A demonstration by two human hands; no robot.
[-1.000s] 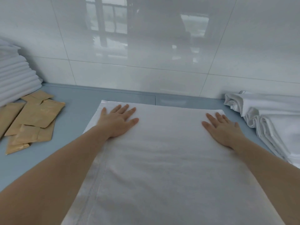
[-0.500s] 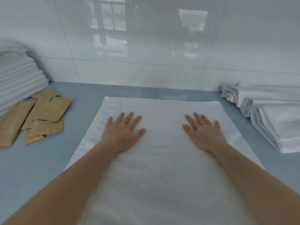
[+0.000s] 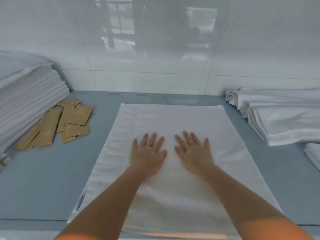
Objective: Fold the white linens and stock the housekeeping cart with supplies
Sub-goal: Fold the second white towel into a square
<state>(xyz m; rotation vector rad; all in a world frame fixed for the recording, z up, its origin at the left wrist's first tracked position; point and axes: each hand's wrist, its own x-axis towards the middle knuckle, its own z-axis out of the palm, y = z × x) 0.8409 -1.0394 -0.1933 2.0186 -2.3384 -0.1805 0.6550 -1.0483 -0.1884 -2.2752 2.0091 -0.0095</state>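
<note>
White towel (image 3: pixel 173 118) lengthwise away toward wall, seemingly flat, both palms pressing

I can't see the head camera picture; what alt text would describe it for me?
Two bare hands, left hand and right hand, press flat side by side on a white linen spread over a blue-grey counter. A stack of folded white linens and tan paper packets lie at left; loosely folded white linens sit at right, below a glossy white tiled wall.

A single head-worn wide-angle view looks forward and steeply down from close above the blue-grey counter (image 3: pixel 43 179), facing the glossy white tiled wall (image 3: pixel 173 49) behind it; no second view exists
</note>
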